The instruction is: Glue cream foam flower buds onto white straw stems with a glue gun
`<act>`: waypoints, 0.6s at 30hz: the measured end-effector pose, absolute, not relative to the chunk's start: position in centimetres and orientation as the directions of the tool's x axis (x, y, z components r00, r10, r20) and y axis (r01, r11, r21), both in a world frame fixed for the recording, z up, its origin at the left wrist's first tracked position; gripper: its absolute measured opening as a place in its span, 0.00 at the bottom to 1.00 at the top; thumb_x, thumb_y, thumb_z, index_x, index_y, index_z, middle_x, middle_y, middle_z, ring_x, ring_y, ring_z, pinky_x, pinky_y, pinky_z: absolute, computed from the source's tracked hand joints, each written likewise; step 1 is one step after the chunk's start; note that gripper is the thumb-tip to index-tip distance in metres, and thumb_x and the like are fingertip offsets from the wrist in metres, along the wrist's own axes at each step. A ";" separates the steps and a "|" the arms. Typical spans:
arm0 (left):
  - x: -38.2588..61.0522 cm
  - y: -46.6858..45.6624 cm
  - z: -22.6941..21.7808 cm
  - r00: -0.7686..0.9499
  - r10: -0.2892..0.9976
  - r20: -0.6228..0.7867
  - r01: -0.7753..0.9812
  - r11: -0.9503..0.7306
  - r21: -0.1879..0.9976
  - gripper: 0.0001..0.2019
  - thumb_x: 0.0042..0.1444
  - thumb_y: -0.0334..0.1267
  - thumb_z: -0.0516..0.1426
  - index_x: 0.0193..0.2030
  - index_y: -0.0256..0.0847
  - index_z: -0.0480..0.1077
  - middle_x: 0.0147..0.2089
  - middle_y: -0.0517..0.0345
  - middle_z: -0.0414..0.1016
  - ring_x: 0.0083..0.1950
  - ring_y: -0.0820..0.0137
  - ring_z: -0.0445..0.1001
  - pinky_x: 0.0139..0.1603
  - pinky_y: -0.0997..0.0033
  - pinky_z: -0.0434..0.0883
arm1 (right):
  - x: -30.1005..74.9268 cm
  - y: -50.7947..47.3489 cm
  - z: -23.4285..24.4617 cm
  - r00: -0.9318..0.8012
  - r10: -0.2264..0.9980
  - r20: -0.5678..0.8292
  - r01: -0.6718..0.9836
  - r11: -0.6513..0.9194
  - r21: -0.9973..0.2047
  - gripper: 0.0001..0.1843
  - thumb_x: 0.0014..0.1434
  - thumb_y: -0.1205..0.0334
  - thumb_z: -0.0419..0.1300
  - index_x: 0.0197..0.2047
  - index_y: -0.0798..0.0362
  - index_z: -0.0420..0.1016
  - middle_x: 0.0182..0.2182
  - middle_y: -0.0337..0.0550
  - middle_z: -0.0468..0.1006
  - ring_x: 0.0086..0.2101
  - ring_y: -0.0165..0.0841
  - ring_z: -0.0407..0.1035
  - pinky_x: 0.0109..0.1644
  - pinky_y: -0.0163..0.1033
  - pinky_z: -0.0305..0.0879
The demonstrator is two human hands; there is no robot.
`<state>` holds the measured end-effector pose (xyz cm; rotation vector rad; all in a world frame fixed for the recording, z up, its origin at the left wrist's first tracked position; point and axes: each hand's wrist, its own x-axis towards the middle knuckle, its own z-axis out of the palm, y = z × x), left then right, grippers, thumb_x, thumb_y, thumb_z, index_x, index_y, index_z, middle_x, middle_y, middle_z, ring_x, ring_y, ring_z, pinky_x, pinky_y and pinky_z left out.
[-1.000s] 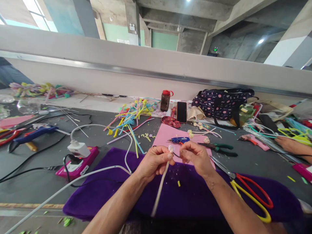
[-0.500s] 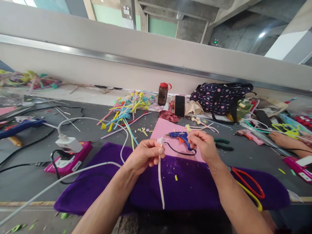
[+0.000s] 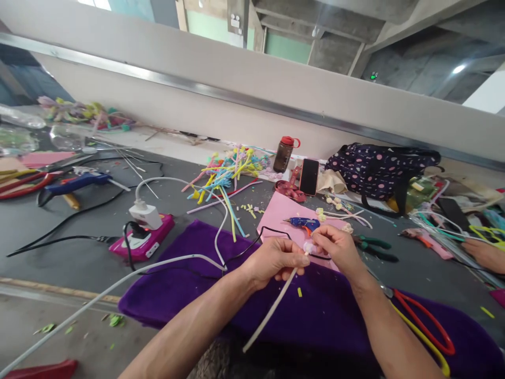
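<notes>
My left hand pinches a white fuzzy pipe cleaner just below its top, and the long stem slants down to the lower left. A small pale lilac flower head tops the stem. Against the right side of that head, the closed fingertips of my right hand press together. Just behind the hands, a blue hot glue gun lies on a pink sheet, its handle partly hidden by my right hand. Beneath my hands spreads a purple cloth.
Colourful pipe cleaners lie heaped behind. Right of my hands are green-handled pliers and red-and-yellow-handled scissors. A magenta power strip with cables sits left. Behind stand a bottle and phone. Another person's hand shows far right.
My right hand has come over to the flower head in my left hand. The stem now slants instead of hanging nearly straight. The view has shifted, so the table things appear farther right.
</notes>
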<state>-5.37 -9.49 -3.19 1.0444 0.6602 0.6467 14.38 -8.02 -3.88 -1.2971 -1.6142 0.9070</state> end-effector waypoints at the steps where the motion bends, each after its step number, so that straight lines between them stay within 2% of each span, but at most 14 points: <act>1: -5.3 -9.6 -3.2 0.635 0.753 -0.172 -0.165 0.350 0.922 0.11 0.43 0.41 0.62 0.24 0.35 0.67 0.21 0.61 0.71 0.13 0.83 0.56 0.11 0.81 0.47 | 14.4 -7.9 -4.1 -0.103 0.980 0.172 0.372 0.199 -0.907 0.09 0.53 0.58 0.58 0.28 0.55 0.70 0.21 0.36 0.69 0.21 0.26 0.63 0.22 0.31 0.58; 9: -5.2 -9.8 -3.4 0.640 0.756 -0.136 -0.190 0.328 0.926 0.11 0.43 0.41 0.62 0.25 0.36 0.67 0.22 0.61 0.71 0.14 0.83 0.57 0.12 0.80 0.47 | 14.6 -7.5 -4.8 -0.094 0.979 0.181 0.421 0.204 -0.884 0.09 0.55 0.57 0.56 0.31 0.54 0.71 0.23 0.38 0.71 0.20 0.28 0.62 0.23 0.32 0.58; 13: -5.3 -9.6 -3.4 0.609 0.783 -0.128 -0.218 0.321 0.922 0.11 0.44 0.42 0.61 0.26 0.36 0.66 0.22 0.61 0.71 0.13 0.83 0.57 0.12 0.81 0.47 | 15.1 -7.4 -4.7 -0.053 0.970 0.236 0.466 0.234 -0.853 0.10 0.56 0.56 0.55 0.31 0.54 0.71 0.23 0.38 0.71 0.21 0.28 0.63 0.23 0.32 0.58; 15: -5.3 -9.6 -3.4 0.604 0.786 -0.131 -0.219 0.322 0.921 0.12 0.44 0.42 0.61 0.26 0.36 0.66 0.22 0.61 0.71 0.13 0.83 0.56 0.12 0.81 0.47 | 15.7 -7.3 -4.4 -0.016 0.954 0.300 0.554 0.258 -0.791 0.11 0.56 0.56 0.54 0.31 0.53 0.71 0.22 0.37 0.71 0.21 0.29 0.64 0.26 0.33 0.60; 18: -5.3 -9.4 -3.3 0.599 0.789 -0.138 -0.204 0.317 0.926 0.12 0.44 0.42 0.61 0.25 0.36 0.66 0.22 0.61 0.71 0.13 0.84 0.56 0.12 0.81 0.48 | 17.1 -6.9 -4.0 0.017 0.928 0.371 0.754 0.232 -0.614 0.11 0.56 0.55 0.53 0.31 0.52 0.72 0.23 0.38 0.73 0.24 0.31 0.67 0.31 0.35 0.60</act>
